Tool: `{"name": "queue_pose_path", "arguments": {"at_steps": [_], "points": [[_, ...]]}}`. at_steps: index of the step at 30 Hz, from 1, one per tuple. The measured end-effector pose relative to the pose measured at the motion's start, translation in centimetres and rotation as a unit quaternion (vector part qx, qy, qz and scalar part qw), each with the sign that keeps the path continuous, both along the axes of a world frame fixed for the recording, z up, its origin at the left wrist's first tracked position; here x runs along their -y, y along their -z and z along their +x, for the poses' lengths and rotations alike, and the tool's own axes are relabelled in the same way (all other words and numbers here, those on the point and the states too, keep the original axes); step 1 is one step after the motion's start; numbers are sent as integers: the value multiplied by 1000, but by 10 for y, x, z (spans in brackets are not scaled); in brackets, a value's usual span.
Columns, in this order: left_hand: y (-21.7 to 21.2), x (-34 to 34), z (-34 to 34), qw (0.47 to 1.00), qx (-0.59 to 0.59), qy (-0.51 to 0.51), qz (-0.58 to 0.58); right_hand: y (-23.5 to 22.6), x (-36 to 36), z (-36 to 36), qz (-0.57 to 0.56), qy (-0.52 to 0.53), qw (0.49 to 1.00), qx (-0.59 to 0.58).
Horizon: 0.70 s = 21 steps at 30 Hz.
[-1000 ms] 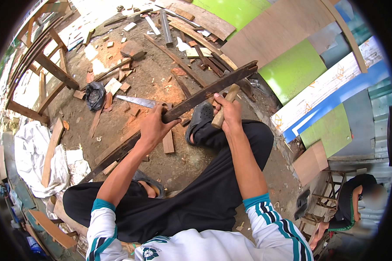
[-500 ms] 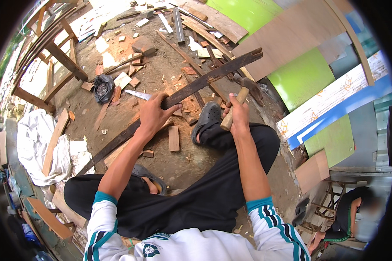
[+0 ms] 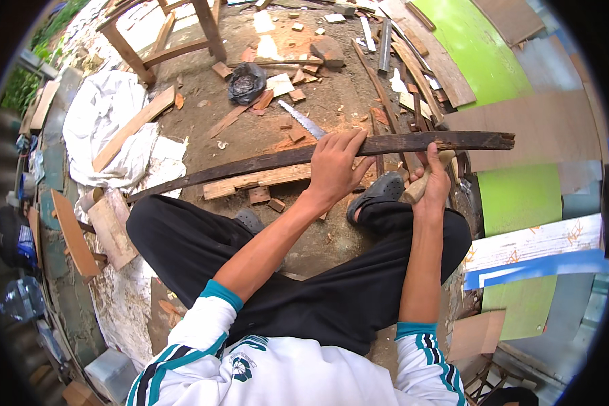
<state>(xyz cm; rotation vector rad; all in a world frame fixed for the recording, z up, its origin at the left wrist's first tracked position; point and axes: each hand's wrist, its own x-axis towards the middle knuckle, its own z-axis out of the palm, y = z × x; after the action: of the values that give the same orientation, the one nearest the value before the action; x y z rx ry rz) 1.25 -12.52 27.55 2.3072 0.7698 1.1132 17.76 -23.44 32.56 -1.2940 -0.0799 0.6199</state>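
Note:
A long dark wooden plank (image 3: 250, 164) stretches across in front of me, from beside my left knee to the right. My left hand (image 3: 338, 162) is closed over its middle, fingers wrapped on the far edge. Close beyond that hand shows a saw blade (image 3: 303, 120); its handle end is hidden. My right hand (image 3: 432, 181) holds a short, thick pale wooden handle (image 3: 417, 189) below the plank, with the thumb up against the plank's near edge. Whether a tool head sits on this handle I cannot make out.
Wood offcuts (image 3: 259, 195) and sawdust litter the ground by my feet. Further off are a black plastic bag (image 3: 247, 82), a wooden frame (image 3: 178, 51) and a white cloth (image 3: 101, 111). Green and brown boards (image 3: 521, 196) lie along the right.
My view has shifted, with the scene sliding across. The plank now lies flatter across the view, and my right hand has come up against it, still holding the wooden handle.

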Motion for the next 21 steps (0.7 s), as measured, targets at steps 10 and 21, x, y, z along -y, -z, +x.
{"name": "queue_pose_path", "arguments": {"at_steps": [10,21], "points": [[10,26,-85,986,-67,-149,-13,-43,-48,-18,38,0,999,3],[50,-11,-146,953,-87,-288,-35,-41,-42,-18,81,-19,996,-13]]}}
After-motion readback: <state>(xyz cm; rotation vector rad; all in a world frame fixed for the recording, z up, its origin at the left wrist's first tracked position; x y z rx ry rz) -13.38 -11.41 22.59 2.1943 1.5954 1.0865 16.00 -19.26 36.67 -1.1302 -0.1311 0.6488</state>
